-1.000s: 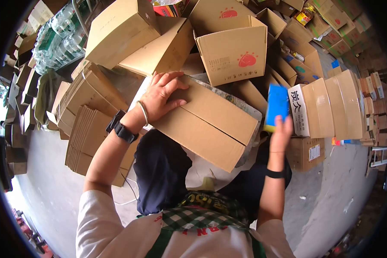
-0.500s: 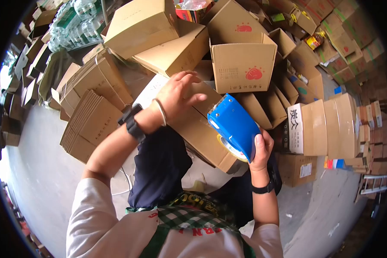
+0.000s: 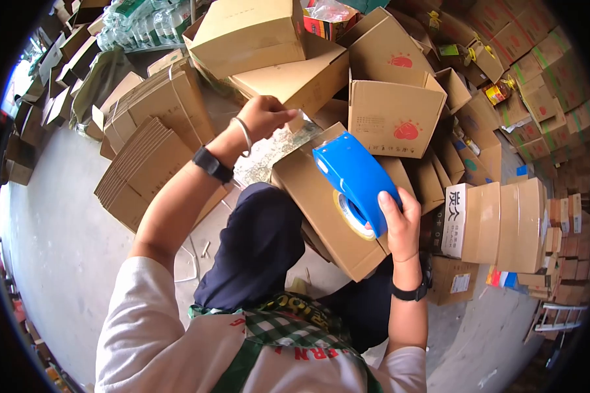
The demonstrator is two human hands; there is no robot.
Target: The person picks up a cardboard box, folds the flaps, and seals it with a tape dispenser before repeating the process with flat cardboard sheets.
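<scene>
My right hand [image 3: 404,219] is wrapped round a blue tape dispenser [image 3: 357,177] with a roll of tape in it, held over a closed brown carton [image 3: 305,180] by my knees. My left hand [image 3: 267,119] is raised to the left of the dispenser, its fingers drawn together in a pinch. Something thin and whitish shows at its fingertips, too small to make out. The dispenser's toothed end points up and left.
An open carton with a red print [image 3: 390,121] stands beyond the dispenser. Bundled flat cardboard [image 3: 154,111] leans at the left. A white-sided box [image 3: 455,221] lies at the right. Bottle packs [image 3: 147,27] are at the upper left.
My left hand has closed from spread fingers and moved slightly up. The carton under the dispenser has turned and shifted, and the view has moved a little left.
</scene>
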